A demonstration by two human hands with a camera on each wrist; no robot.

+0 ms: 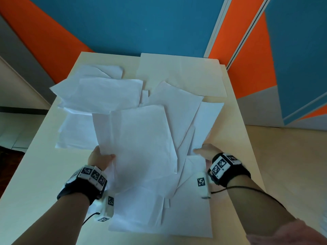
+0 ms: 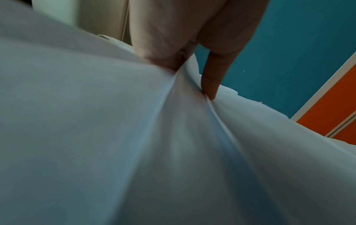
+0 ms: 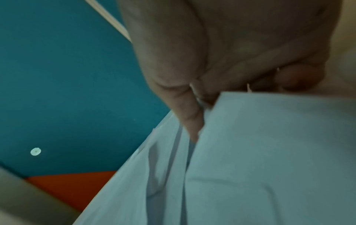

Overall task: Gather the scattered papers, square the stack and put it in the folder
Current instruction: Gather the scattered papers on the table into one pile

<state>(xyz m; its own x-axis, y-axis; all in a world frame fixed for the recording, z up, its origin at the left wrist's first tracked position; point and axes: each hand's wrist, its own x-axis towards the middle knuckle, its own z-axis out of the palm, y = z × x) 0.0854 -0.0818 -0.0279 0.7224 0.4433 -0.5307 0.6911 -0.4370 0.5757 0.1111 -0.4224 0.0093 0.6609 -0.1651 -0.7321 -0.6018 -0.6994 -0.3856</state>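
Gathering is at an early stage. My left hand (image 1: pixel 99 159) pinches the near edge of a few white papers (image 1: pixel 139 138); my right hand (image 1: pixel 206 151) grips sheets at their right side. Most lie fanned, creased and overlapping across the counter (image 1: pixel 35 174). Squaring and filing remain; the cream folder (image 1: pixel 182 75) lies at the far edge.

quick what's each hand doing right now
Left hand: pinching the near-left edge of the top sheets.
Right hand: gripping the right-side sheets at their near edge.
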